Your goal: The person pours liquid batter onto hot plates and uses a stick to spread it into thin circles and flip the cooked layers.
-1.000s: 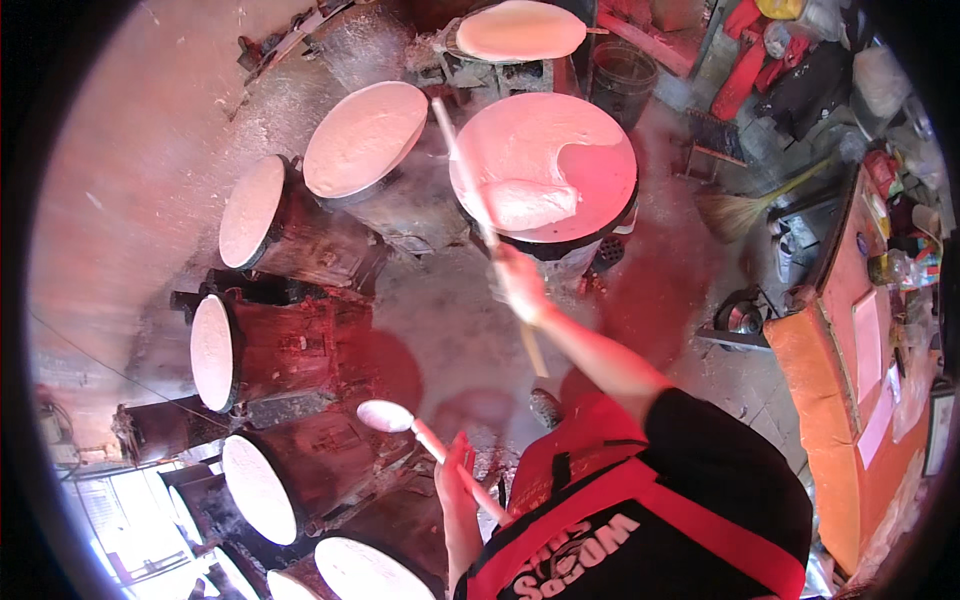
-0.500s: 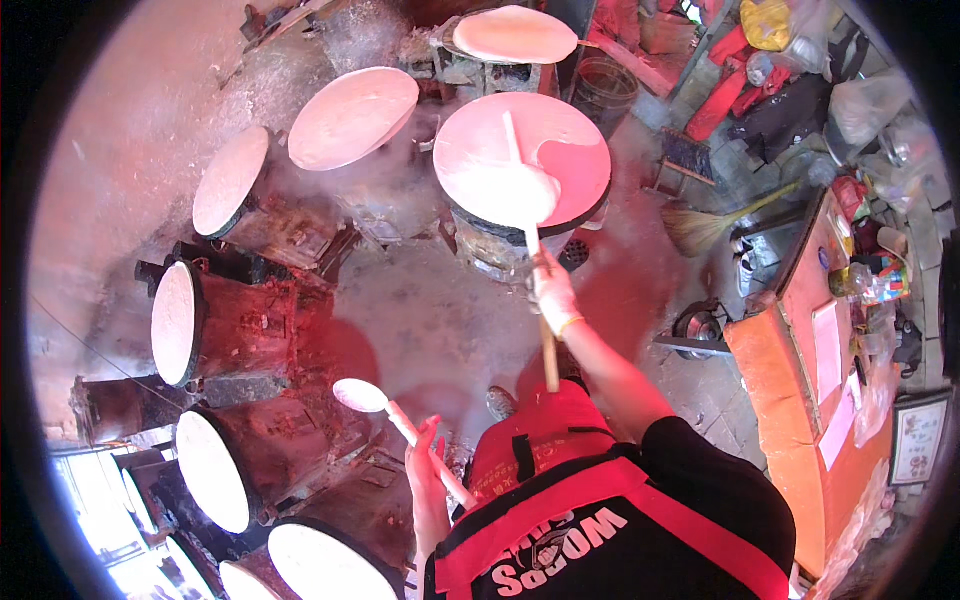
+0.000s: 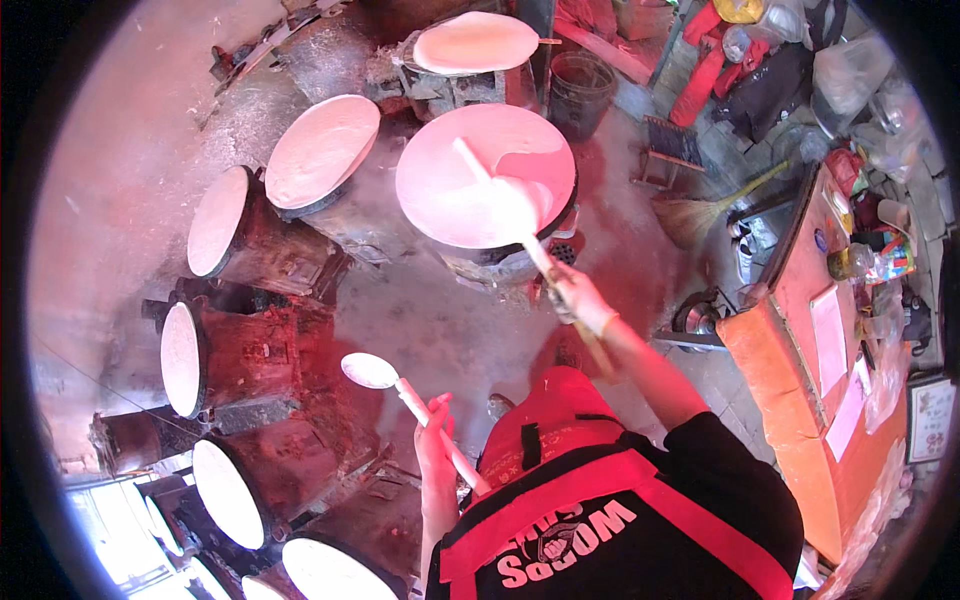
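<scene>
My right hand (image 3: 580, 303) is closed round the handle of a long wooden batter spreader (image 3: 536, 256). Its far end lies across a round griddle (image 3: 430, 205) ahead of me, on a pale layer of batter. A smooth, darker pink patch shows at the griddle's upper right. Glare whitens the middle of the tool, so its head shape is unclear. My left hand (image 3: 434, 440), low and nearer my body, is wrapped round the pale handle of a ladle (image 3: 369, 370). The ladle's white round bowl points away to the left, held above the floor.
More round griddles on stoves, such as this one (image 3: 322, 152), curve round my left. Another (image 3: 475, 45) stands behind the middle one. To the right are a broom (image 3: 690, 215), a small stool (image 3: 668, 152) and a table with orange covering (image 3: 775, 400). A dark bucket (image 3: 580, 95) stands beyond.
The spreader has turned from nearly upright to slanting, its near end swinging right with my right hand. The darker patch on the griddle looks smaller. My left hand keeps the ladle; the view has shifted.
</scene>
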The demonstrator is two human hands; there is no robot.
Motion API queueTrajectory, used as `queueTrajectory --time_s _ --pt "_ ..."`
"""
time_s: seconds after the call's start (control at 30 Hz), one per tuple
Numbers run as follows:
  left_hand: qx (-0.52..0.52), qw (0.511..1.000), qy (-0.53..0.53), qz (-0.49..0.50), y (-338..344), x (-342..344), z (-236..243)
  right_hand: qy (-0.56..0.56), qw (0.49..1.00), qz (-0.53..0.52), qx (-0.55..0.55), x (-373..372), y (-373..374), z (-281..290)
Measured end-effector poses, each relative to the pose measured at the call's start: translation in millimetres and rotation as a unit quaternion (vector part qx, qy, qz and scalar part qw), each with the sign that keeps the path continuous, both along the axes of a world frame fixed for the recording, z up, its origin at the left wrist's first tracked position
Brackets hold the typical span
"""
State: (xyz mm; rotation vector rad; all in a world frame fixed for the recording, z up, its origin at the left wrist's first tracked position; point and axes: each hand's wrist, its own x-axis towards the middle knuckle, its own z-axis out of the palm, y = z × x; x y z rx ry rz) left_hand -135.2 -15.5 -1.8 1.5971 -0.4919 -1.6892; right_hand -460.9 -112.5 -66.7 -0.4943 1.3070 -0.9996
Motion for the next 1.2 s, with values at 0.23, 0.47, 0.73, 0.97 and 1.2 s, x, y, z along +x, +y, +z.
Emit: queueTrajectory --time_s 0.23,0.47,0.73,0.97,1.2 --pt "0.015 1.0 0.004 0.018 -17.0 -70.7 13.0 0.014 0.999 -0.011 -0.035 -25.5 -47.9 17.6" --pt "0.042 0.997 -0.007 0.067 -23.8 -116.8 12.8 0.005 0.989 0.142 0.044 -166.4 -43.7 0.1" --pt "-0.012 0.998 0.007 0.056 -28.7 -162.4 42.5 0.44 0.846 0.213 -0.215 -122.1 -134.4 54.2" --pt "-0.018 0.996 0.005 0.085 -38.5 -145.2 51.5 0.262 0.9 -0.09 -0.338 -118.7 -80.6 17.0" --pt "-0.025 0.999 0.038 0.014 -60.5 -156.6 56.3 0.187 0.961 0.083 -0.185 -72.8 -75.3 13.1"
